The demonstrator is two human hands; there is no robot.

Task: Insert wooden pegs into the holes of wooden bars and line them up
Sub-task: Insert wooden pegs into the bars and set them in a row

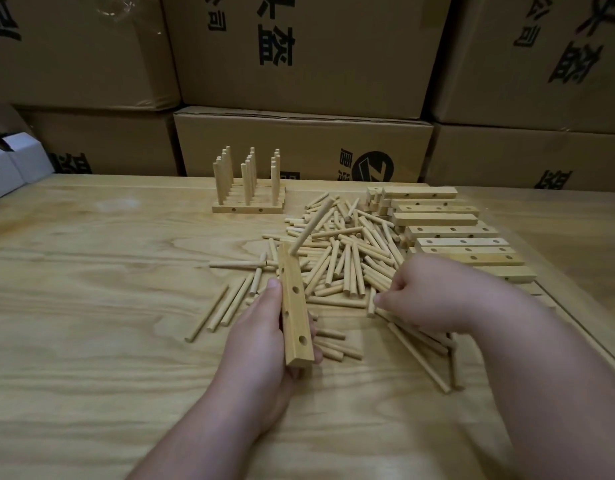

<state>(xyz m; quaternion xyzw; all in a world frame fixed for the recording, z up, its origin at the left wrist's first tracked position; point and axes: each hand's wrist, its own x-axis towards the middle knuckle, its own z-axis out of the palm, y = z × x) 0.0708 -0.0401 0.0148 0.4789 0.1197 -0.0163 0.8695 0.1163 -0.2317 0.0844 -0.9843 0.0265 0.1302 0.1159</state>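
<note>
Peg fitting under way: one bar in hand, one peg seated.

The left hand [261,327] grips a wooden bar [295,306] just left of the loose peg pile [344,258]; a single peg [311,226] stands tilted in the bar's far hole (two holes nearer the person show bare); the right hand [427,292], fingers curled, pinches a peg [371,306] at the pile's near edge; finished bars [248,199] stand behind the pile to its left; unfilled bars [451,233] lie to the pile's right.

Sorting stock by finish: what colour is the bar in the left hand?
Pale natural wood, unpainted: bar, left hand, head view.
</note>
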